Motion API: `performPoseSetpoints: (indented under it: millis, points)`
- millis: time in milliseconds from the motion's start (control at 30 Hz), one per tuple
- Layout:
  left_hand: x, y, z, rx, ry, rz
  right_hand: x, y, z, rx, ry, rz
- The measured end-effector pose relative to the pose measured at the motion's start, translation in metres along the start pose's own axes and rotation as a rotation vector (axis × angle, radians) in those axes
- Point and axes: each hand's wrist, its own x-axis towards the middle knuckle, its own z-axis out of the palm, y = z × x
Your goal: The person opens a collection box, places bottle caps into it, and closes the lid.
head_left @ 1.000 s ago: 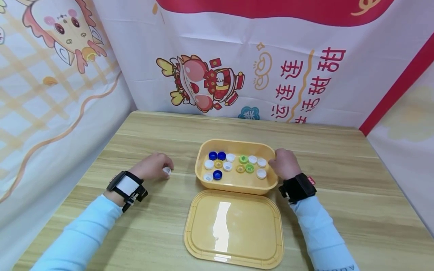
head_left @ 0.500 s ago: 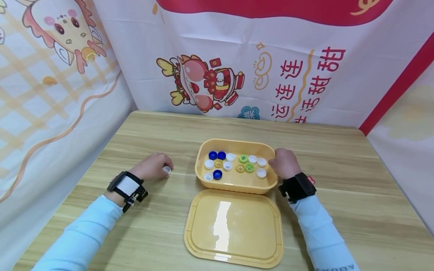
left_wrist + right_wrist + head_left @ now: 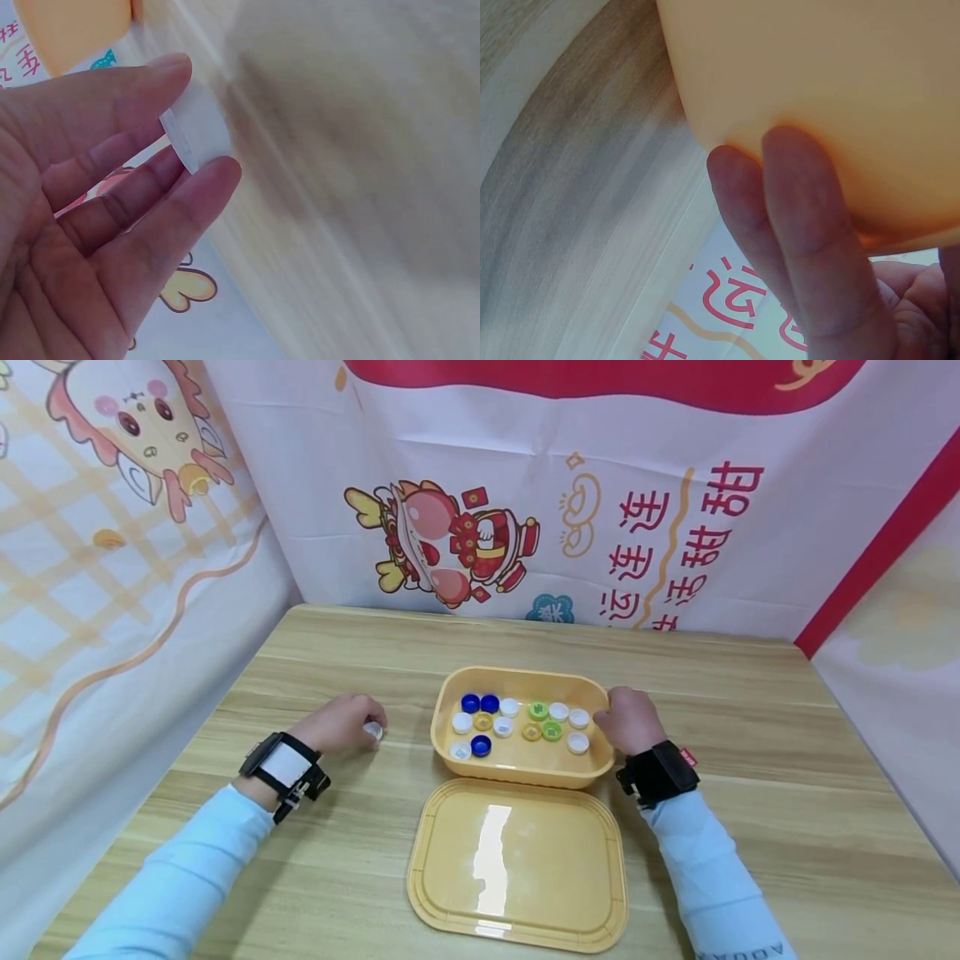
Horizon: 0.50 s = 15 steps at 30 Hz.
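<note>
Between thumb and fingertip, my left hand [image 3: 342, 724] pinches a white bottle cap [image 3: 199, 127], tilted on edge, left of the yellow box. My right hand [image 3: 632, 720] grips the right end wall of that yellow plastic box [image 3: 525, 770]; in the right wrist view two fingers [image 3: 810, 195] press on its outer side. Inside the box lie several bottle caps: blue ones such as a blue cap [image 3: 481, 746], white ones such as a white cap [image 3: 577, 742], green ones such as a green cap [image 3: 551, 731], and two yellow caps, one a yellow cap [image 3: 532, 732].
A flat yellow lid [image 3: 547, 860] lies on the wooden table [image 3: 772, 760] just in front of the box. Printed cloth [image 3: 465, 427] hangs behind the table and at its sides. A black wrist camera strap is on each arm.
The left hand has lifted slightly and shifted a little to the right with the white cap. The right hand stays on the box, and the caps in the box lie as before.
</note>
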Motion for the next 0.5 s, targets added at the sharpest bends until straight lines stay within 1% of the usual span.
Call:
performPoseSetpoints:
  millis: [100, 200, 267, 367, 500]
  points:
    - [0.005, 0.005, -0.006, 0.008, -0.003, 0.02, -0.001, 0.0, -0.001, 0.006, -0.004, 0.007]
    - [0.01, 0.012, -0.014, 0.028, 0.008, 0.059, -0.001, -0.001, -0.002, 0.018, -0.013, 0.02]
    - [0.014, 0.019, -0.02, 0.046, 0.017, 0.085, -0.001, -0.001, -0.002, 0.024, -0.019, 0.029]
    - [0.019, 0.031, -0.03, 0.064, 0.027, 0.105, -0.001, -0.002, -0.002, 0.035, -0.028, 0.04]
    - [0.028, 0.048, -0.041, 0.084, 0.019, 0.133, -0.002, -0.002, -0.003, 0.044, -0.032, 0.047]
